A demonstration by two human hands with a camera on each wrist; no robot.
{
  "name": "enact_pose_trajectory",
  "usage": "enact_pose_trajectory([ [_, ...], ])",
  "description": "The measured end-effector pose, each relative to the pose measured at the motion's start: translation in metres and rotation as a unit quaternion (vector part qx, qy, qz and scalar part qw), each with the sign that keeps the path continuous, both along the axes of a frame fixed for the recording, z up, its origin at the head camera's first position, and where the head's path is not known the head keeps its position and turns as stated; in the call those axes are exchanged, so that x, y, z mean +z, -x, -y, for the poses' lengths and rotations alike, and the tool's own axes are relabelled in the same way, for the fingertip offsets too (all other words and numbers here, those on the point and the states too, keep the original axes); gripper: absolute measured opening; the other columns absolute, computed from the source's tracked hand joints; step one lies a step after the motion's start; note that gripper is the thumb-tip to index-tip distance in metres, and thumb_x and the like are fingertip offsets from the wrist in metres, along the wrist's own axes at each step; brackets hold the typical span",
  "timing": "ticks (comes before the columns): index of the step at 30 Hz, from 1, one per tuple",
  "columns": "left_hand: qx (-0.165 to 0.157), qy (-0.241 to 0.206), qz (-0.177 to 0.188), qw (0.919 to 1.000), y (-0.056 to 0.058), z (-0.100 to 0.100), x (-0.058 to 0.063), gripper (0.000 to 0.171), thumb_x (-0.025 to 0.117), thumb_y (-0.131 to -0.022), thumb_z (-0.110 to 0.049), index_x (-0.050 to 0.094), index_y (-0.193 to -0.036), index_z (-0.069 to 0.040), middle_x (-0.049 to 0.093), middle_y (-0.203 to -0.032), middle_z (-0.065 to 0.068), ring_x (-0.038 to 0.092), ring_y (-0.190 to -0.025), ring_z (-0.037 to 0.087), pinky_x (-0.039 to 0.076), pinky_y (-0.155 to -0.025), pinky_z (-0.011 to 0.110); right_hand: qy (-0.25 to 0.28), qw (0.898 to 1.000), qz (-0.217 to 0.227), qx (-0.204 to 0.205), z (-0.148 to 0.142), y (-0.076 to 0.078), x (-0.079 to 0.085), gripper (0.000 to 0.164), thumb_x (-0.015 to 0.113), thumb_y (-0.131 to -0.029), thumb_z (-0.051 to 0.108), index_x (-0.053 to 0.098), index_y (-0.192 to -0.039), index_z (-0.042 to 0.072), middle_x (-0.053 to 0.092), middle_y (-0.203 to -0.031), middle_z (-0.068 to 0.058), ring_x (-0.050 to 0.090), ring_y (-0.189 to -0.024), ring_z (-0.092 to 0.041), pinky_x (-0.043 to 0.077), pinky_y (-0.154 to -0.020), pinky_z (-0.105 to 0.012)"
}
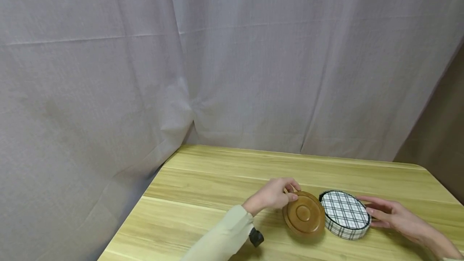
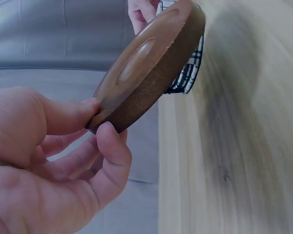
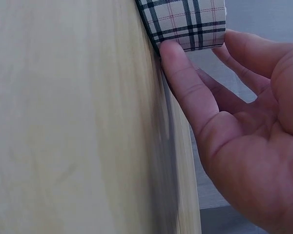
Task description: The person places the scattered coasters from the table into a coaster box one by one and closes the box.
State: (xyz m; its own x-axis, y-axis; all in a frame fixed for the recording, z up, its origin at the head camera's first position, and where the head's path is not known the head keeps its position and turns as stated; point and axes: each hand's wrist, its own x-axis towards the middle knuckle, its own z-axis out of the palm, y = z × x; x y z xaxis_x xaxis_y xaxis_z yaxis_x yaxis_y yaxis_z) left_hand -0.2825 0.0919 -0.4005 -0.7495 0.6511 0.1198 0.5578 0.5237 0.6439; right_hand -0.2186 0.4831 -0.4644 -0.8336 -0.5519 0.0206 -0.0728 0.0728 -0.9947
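A round brown disc (image 1: pixel 306 218), wooden in look, has a thick rim and a raised circle at its middle. My left hand (image 1: pixel 277 193) pinches its edge between thumb and fingers, and the left wrist view shows the disc (image 2: pixel 141 68) tilted above the table. Just right of it is a round box (image 1: pixel 346 214) in white and black plaid, with dark trim round its top. My right hand (image 1: pixel 395 216) holds the right side of this box, fingers and thumb at its edge. In the right wrist view only a part of the plaid wall (image 3: pixel 190 22) shows.
Both things are over a light wood-grain table (image 1: pixel 203 180). Grey curtain (image 1: pixel 253 71) hangs along the back and left of the table. A small black device (image 1: pixel 256 237) sits at the left wrist, beside the pale sleeve (image 1: pixel 226 233).
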Motion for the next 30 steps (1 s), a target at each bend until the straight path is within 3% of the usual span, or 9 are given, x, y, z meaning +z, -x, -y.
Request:
enact_pose_trajectory([
  [10, 0.040, -0.064, 0.042, 0.9963, 0.002, -0.018, 0.001, 0.015, 0.066, -0.094, -0.021, 0.066, -0.109, -0.023, 0.059, -0.085, -0.010, 0.053, -0.062, 0.002, 0.047, -0.055, 0.018, -0.031, 0.999, -0.010, -0.021, 0.000, -0.003, 0.002, 0.046, 0.033, -0.105, 0.000, 0.034, -0.151, 0.006, 0.055, -0.133, 0.026, 0.057, -0.118, 0.003, 0.054, -0.092, -0.026],
  [17, 0.074, -0.128, 0.089, 0.9850, -0.002, -0.034, 0.003, 0.013, 0.067, -0.093, -0.016, 0.066, -0.106, -0.020, 0.057, -0.081, -0.009, 0.053, -0.056, 0.004, 0.051, -0.050, 0.021, -0.004, 1.000, -0.010, 0.001, 0.002, -0.001, 0.002, 0.047, 0.031, -0.105, -0.001, 0.036, -0.151, 0.009, 0.056, -0.135, 0.023, 0.057, -0.119, 0.002, 0.054, -0.093, -0.026],
  [23, 0.105, -0.147, 0.082, 0.9802, -0.001, -0.048, 0.002, 0.013, 0.069, -0.092, -0.017, 0.067, -0.104, -0.021, 0.058, -0.079, -0.010, 0.052, -0.063, 0.002, 0.048, -0.054, 0.018, -0.012, 1.000, -0.011, -0.001, 0.003, 0.001, 0.003, 0.046, 0.032, -0.105, -0.001, 0.031, -0.152, 0.002, 0.055, -0.136, 0.024, 0.056, -0.120, 0.002, 0.054, -0.094, -0.027],
  [26, 0.117, -0.164, 0.100, 0.9745, -0.001, -0.055, 0.002, 0.012, 0.069, -0.092, -0.016, 0.066, -0.102, -0.021, 0.057, -0.078, -0.009, 0.053, -0.061, 0.003, 0.050, -0.053, 0.021, -0.026, 1.000, -0.008, -0.012, 0.003, 0.002, 0.004, 0.046, 0.033, -0.105, 0.001, 0.030, -0.152, 0.002, 0.054, -0.135, 0.026, 0.056, -0.119, 0.004, 0.054, -0.093, -0.026],
  [30, 0.124, -0.201, 0.151, 0.9599, -0.004, -0.064, 0.000, 0.012, 0.069, -0.091, -0.012, 0.066, -0.101, -0.019, 0.055, -0.077, -0.006, 0.054, -0.055, 0.007, 0.057, -0.051, 0.034, -0.015, 1.000, -0.013, -0.005, 0.003, 0.002, 0.004, 0.046, 0.033, -0.105, 0.000, 0.032, -0.151, 0.003, 0.054, -0.136, 0.025, 0.056, -0.119, 0.003, 0.054, -0.093, -0.027],
])
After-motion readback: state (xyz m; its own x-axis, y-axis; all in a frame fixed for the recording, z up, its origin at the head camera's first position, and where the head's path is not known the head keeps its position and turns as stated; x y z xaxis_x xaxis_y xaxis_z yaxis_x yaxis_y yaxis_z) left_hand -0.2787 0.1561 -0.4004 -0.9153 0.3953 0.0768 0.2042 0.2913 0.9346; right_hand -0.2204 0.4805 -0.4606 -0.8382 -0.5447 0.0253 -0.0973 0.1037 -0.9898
